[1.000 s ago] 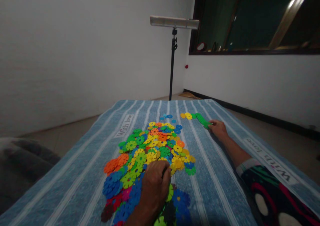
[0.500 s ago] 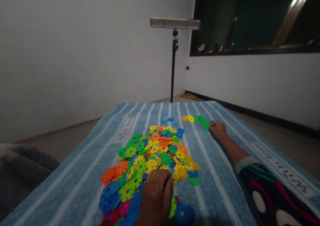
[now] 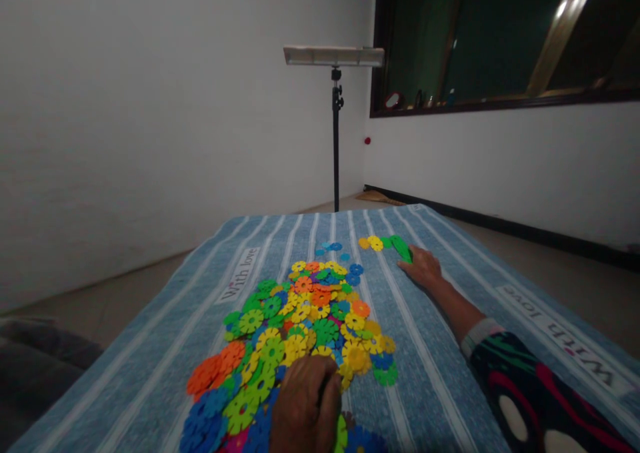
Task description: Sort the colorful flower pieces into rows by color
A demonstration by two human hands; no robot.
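A heap of flower-shaped plastic discs (image 3: 300, 306) in yellow, green, orange, blue and pink spreads over the middle of the cloth. My left hand (image 3: 305, 399) rests on the near part of the heap, fingers curled down and pressed together; its fingertips and whatever they hold are hidden. Farther off to the right, my right hand (image 3: 424, 266) has its thumb and fingers closed about the near end of an overlapping row of green discs (image 3: 400, 247). Beyond that row, yellow discs (image 3: 374, 243) lie to its left.
A blue striped cloth (image 3: 435, 346) covers the surface. Several loose blue discs (image 3: 334, 247) lie past the heap. A lamp on a black stand (image 3: 335, 146) rises behind the far edge. Grey fabric (image 3: 40, 366) shows at lower left.
My right hand has shifted onto the near end of the green row, with its thumb now spread to the left side. The left hand stays on the heap. The whole view has turned slightly.
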